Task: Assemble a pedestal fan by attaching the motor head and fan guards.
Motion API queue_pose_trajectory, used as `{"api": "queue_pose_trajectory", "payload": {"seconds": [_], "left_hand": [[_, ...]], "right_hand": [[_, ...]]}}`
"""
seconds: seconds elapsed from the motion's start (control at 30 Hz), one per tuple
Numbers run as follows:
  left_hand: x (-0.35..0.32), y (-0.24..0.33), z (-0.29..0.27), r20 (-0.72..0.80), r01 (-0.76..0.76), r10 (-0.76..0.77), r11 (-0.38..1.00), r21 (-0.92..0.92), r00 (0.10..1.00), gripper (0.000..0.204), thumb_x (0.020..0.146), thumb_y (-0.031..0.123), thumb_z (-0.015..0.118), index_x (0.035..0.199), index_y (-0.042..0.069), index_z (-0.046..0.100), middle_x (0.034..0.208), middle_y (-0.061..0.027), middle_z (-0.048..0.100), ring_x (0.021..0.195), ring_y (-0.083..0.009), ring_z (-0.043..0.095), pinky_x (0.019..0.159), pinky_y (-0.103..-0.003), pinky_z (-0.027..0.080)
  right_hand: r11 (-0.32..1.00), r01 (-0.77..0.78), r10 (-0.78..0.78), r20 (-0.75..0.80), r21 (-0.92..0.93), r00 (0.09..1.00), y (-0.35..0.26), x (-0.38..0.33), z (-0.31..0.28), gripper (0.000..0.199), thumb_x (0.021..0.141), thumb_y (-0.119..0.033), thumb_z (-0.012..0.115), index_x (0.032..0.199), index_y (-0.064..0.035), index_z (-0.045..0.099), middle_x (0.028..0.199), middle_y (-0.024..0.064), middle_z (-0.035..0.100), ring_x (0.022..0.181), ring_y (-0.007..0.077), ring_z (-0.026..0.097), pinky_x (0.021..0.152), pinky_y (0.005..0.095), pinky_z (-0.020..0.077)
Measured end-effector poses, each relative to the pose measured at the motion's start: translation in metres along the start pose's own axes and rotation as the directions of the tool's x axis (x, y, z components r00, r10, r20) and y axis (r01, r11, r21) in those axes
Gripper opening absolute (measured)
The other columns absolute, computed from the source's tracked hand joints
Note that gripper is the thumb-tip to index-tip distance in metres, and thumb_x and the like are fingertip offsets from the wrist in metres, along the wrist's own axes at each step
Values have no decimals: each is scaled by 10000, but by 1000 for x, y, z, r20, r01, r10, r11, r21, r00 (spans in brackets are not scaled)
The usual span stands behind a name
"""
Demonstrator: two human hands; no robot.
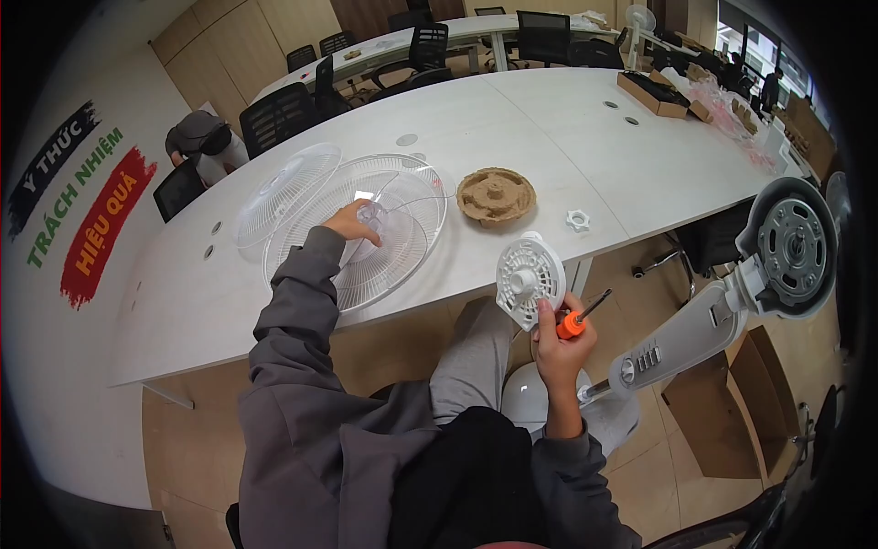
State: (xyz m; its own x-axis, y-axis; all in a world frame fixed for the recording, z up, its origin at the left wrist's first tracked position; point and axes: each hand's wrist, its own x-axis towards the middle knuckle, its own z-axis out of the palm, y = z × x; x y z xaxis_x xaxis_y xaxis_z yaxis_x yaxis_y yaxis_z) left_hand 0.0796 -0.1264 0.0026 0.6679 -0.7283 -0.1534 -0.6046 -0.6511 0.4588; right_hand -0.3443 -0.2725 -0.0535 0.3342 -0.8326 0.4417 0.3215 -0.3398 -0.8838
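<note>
My left hand [350, 222] reaches over the table, thumb and fingers closed around the hub of a clear plastic fan blade [373, 216]. The blade lies on a round white wire fan grille [430, 242]; a second grille [285, 188] overlaps its left side. My right hand [565, 350] holds up a round white slotted motor cover [526, 282] by its lower edge. Gripped in the same hand is a screwdriver [574, 323] with an orange handle, its tip pointing up and right. To the right stands the fan's motor head [794, 240] on a white control column [681, 337].
A brown moulded-pulp piece [496, 196] and a white star-shaped plastic nut [577, 220] lie on the white table [512, 119]. An open cardboard box [718, 412] stands on the floor at right. Another person [203, 137] bends beside chairs at far left. Packaging [722, 105] covers the far right.
</note>
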Motion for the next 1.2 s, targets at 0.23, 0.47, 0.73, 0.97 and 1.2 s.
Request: {"api": "queue_pose_trajectory", "payload": {"seconds": [0.23, 0.47, 0.73, 0.97, 1.2], "left_hand": [[-21, 19, -9, -7, 14, -13, 999, 46, 1000, 1234, 512, 364, 917, 1519, -45, 334, 1473, -277, 467, 1380, -371, 456, 1136, -350, 366], [-123, 89, -31, -441, -337, 224, 920, -198, 869, 779, 837, 340, 795, 1472, 29, 469, 1424, -232, 542, 1329, -330, 516, 1109, -479, 386], [-169, 166, 78, -406, -730, 611, 505, -461, 679, 691, 870, 139, 689, 1489, -9, 419, 1498, -190, 477, 1398, -303, 447, 1136, -431, 350], [-144, 163, 171, -114, -225, 354, 291, -930, 928, 408, 1036, 88, 525, 1402, -76, 447, 1265, -134, 617, 1130, -161, 589, 983, -292, 453], [-131, 152, 174, -38, -167, 412, 283, -944, 911, 402, 1034, 116, 558, 1382, -62, 461, 1182, -114, 654, 1032, -135, 613, 915, -273, 477]], "right_hand": [[983, -144, 143, 11, 113, 990, -6, -7, 0, 283, 907, -19, 717, 1161, 87, 653, 807, 29, 666, 618, 29, 555, 563, 179, 438], [946, -253, 264, -31, 202, 964, -8, -4, 1, 303, 923, -33, 711, 1193, 82, 637, 841, 53, 679, 576, 36, 550, 506, 188, 428], [958, -242, 250, -35, 154, 967, -17, -13, 6, 303, 934, -69, 713, 1207, 45, 647, 836, 34, 667, 581, 40, 553, 503, 192, 445], [979, -199, 203, -124, 46, 971, -16, -26, 5, 336, 948, -94, 703, 1239, 55, 624, 881, 34, 679, 599, 35, 556, 521, 198, 450], [976, -211, 201, -150, -52, 968, -7, -37, 14, 335, 960, -133, 695, 1239, 41, 627, 918, 21, 705, 635, 24, 555, 546, 200, 453]]}}
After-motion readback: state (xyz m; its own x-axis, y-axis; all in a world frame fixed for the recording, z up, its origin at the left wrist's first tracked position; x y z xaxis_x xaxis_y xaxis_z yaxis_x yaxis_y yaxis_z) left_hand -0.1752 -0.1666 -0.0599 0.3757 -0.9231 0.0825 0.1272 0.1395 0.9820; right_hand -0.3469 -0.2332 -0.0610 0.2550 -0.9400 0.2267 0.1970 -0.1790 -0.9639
